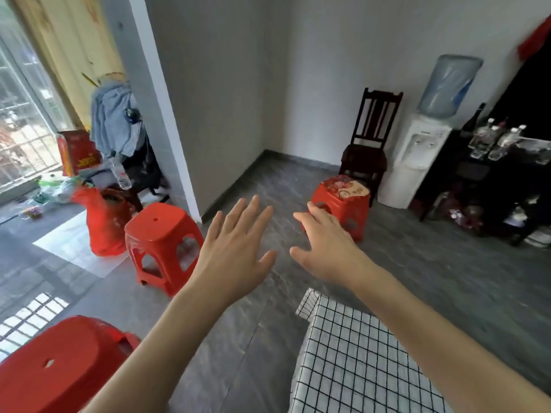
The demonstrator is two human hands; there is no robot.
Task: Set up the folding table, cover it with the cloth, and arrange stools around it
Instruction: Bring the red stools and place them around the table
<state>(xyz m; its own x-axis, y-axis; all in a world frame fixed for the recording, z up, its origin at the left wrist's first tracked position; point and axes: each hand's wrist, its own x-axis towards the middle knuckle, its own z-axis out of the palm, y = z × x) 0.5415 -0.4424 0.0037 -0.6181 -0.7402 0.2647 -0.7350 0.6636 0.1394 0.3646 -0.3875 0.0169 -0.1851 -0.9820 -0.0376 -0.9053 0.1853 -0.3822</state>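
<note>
Room: grey tiled floor, grey walls, a pillar corner just beyond the left fingertips; window light on the far left.
Table: its corner, already under the checked cloth, sits below the right forearm, near the body.
Left hand: fingers straight and spread, holding nothing, hanging over bare floor.
Right hand: fingers spread and slightly bent, holding nothing; tips point at the far stool.
Far stool: just past the right fingertips, not touched as far as I can tell; a flat printed thing, maybe a fan, lies on its seat.
Mid stool: left of the left fingers, upright, close to a red bag.
Near stool: below the left forearm.
Stage: 3 stools look unplaced; fetching seems next.
Risk: lifting the far stool tilted would likely slide the fan off; a swing back could catch the cloth's hanging corner.
Room to move: open floor between both hands and the table; tighter behind the far stool, where a dark chair and water dispenser stand.
</note>
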